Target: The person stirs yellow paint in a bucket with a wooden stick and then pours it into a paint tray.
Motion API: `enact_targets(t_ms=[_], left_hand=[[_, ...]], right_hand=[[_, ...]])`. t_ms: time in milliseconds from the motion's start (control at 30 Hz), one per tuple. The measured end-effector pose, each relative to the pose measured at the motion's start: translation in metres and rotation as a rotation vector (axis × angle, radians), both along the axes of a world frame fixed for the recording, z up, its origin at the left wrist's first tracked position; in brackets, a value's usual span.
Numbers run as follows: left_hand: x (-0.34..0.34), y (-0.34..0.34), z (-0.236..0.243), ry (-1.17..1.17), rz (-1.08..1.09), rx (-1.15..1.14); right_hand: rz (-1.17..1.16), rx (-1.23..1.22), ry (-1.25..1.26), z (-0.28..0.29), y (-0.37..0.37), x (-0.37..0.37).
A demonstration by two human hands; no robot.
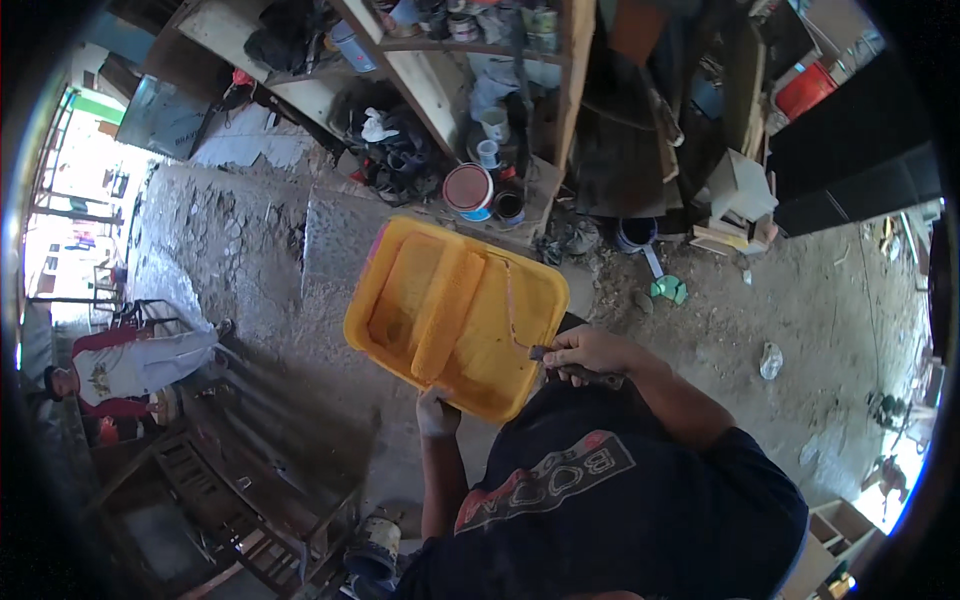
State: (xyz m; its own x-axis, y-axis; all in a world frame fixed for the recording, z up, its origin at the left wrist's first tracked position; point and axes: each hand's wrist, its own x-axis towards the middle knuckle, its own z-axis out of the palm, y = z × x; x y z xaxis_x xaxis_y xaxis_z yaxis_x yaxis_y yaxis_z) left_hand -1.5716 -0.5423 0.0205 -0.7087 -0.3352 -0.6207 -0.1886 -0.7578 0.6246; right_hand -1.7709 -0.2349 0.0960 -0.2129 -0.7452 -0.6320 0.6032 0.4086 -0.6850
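Observation:
A yellow paint tray is held up in front of my body, tilted. The fingers of my left hand are closed on its near edge, partly hidden beneath it. Across the middle of the tray lies a paint roller with a yellow-orange sleeve. Its thin wire frame bends over the tray's right part to a dark handle. My right hand is wrapped round that handle, at the tray's right edge. Yellow paint coats the inside of the tray.
Beyond the tray stand a lidded paint bucket and a wooden shelf of cans. A dark pot sits on the dirt floor. At left, a person is near a wooden bench. A paint-stained bucket stands behind my left arm.

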Motion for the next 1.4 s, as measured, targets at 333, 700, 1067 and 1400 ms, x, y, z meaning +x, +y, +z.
enact_targets(t_ms=[333, 700, 1067, 1400], left_hand=[[-0.018, -0.136, -0.007, -0.053, 0.267, 0.122], [-0.110, -0.251, -0.137, -0.175, 0.335, 0.180], [-0.144, -0.369, -0.257, -0.166, 0.252, 0.328], [-0.213, -0.409, -0.275, -0.304, 0.034, 0.261]], right_hand=[[0.240, 0.129, 0.126, -0.075, -0.179, -0.156], [-0.280, 0.599, 0.542, -0.303, -0.297, -0.268], [-0.096, 1.216, 0.933, -0.466, -0.446, -0.350], [0.068, 1.052, 1.170, -0.503, -0.400, -0.356]])
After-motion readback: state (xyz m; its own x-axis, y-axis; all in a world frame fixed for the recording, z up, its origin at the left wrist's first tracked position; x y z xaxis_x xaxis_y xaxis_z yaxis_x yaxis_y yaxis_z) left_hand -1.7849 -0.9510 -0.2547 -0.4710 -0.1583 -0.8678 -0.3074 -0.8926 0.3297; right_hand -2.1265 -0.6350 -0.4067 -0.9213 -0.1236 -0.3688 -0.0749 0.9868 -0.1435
